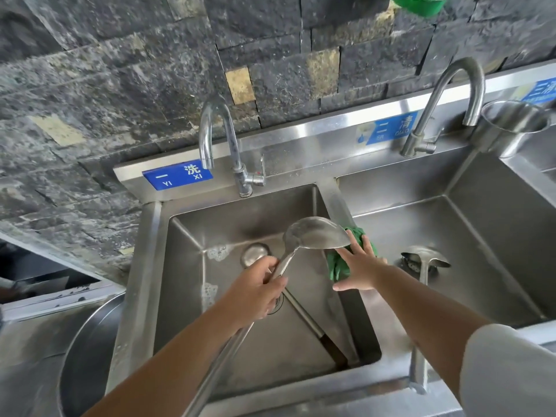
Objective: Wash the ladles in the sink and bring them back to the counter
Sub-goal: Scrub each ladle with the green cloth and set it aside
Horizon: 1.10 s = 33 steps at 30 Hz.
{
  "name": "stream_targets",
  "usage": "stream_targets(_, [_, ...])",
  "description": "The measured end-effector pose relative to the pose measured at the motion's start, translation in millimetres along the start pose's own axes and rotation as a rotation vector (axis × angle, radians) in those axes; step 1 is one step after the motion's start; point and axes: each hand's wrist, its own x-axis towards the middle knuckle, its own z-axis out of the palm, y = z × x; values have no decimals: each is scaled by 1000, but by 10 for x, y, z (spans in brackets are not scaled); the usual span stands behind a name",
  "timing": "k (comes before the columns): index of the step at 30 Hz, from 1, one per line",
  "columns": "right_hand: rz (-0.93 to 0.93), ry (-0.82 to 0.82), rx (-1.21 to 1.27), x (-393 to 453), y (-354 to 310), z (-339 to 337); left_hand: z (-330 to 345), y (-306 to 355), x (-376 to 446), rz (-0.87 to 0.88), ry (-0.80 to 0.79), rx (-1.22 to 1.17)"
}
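While I stand over the steel sink unit, a big round steel pot point(87, 350) sits at far left beside the left basin point(186, 266). My left hand point(255, 288) is closed tight around the neck of a ladle point(316, 234), just below the bowl. Long axis of that ladle runs from lower left to upper right: handle passes under my forearm toward the bottom edge, bowl up and right above the basin, hollow side facing up and away from me, tipped toward the divider. Under it a second ladle point(255, 254) lies on the basin floor, bowl near the back left, handle running diagonally down-right to a dark grip in the front right corner. Some foam sits on the floor by the left wall. A faucet point(222, 145) stands behind this basin with a blue label point(177, 176) to its left.

My right hand point(361, 266) is spread open, fingers wide, palm down on a green cloth point(338, 264) draped over the divider between basins; fingertips touch the outer side of the held ladle's bowl.

Right basin point(481, 236): a third ladle point(424, 260) lies there, bowl near the drain, handle pointing straight toward me and resting over the front rim. Second faucet point(445, 97) stands behind it, and a steel canister point(511, 127) at far right.
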Motion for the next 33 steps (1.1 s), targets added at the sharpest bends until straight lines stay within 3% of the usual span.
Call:
stream_targets(5, [79, 207, 136, -420, -108, 101, 209, 169, 79, 54, -17, 53])
stream_targets(9, [109, 185, 706, -1023, -260, 155, 555, 357, 308, 26, -39, 16])
stream_targets(14, [9, 120, 1556, -1635, -394, -1, 1220, 655, 739, 5, -104, -50])
stream_targets(16, [-79, 162, 1711, -1754, -345, -64, 1491, 753, 922, -3, -125, -83])
stream_targets(21, [125, 401, 1748, -1725, 102, -191, 1941, 899, 1253, -39, -156, -116])
stream_targets(27, [323, 407, 1719, -1433, 794, -313, 2197, 596, 1212, -120, -204, 5])
stream_targets(33, [501, 391, 1731, -1092, 1428, -250, 2583, 161, 970, -338, -417, 27])
